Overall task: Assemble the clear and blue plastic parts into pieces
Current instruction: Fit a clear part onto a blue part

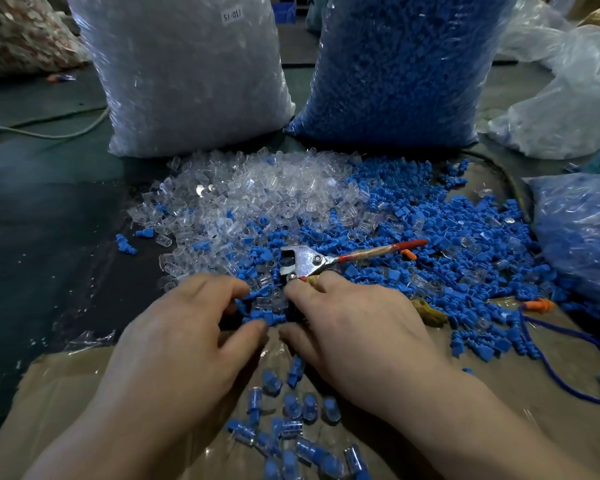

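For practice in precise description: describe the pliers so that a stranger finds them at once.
Start at the tall blue bag. Before it spreads a pile of blue parts; on it, by the right hand, lie the pliers. Only they are shiny metal, red-handled.

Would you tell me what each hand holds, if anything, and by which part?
The left hand seems to pinch a blue part by one end. The lower handle of the pliers runs under the right hand; whether it is gripped cannot be told.

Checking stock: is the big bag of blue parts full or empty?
Full: the bag of blue parts bulges, packed with pieces to the frame's top.
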A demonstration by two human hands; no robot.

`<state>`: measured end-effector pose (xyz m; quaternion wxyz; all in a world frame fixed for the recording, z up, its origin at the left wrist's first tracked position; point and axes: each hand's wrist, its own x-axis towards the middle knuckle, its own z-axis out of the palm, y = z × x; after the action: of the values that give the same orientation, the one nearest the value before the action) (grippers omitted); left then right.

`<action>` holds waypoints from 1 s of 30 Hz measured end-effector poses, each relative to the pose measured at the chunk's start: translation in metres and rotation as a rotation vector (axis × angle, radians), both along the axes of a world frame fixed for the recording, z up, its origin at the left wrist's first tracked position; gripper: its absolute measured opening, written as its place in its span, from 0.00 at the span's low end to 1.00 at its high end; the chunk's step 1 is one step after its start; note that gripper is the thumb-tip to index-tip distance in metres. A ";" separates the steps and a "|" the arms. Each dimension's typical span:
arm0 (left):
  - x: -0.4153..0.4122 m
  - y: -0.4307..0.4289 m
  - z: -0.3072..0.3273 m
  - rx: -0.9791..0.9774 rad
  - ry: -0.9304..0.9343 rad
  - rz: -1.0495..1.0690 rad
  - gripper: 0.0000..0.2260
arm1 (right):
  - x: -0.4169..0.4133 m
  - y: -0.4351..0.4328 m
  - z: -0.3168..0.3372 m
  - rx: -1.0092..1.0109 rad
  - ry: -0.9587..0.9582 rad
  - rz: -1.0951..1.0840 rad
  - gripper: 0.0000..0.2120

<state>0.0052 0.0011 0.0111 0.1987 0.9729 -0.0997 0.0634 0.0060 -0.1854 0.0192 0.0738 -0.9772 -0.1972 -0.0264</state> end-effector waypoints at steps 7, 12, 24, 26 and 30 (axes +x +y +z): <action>0.000 -0.013 -0.003 0.026 0.013 -0.033 0.09 | 0.004 0.001 -0.006 -0.013 0.022 0.025 0.03; 0.002 -0.013 -0.009 -0.114 0.004 0.019 0.05 | 0.002 0.000 -0.008 0.067 -0.008 0.027 0.08; 0.002 -0.010 -0.008 -0.287 0.021 -0.029 0.12 | -0.014 -0.008 0.007 0.170 0.137 0.173 0.10; 0.001 -0.010 -0.007 -0.306 0.002 -0.030 0.13 | -0.015 -0.011 0.009 0.223 0.121 0.105 0.10; 0.002 -0.010 -0.007 -0.353 -0.024 0.022 0.13 | -0.010 -0.023 0.012 0.307 0.055 -0.054 0.09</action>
<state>0.0076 -0.0089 0.0046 0.3644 0.9231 -0.0789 0.0936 -0.0037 -0.2085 0.0314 0.2268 -0.9598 -0.1623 -0.0313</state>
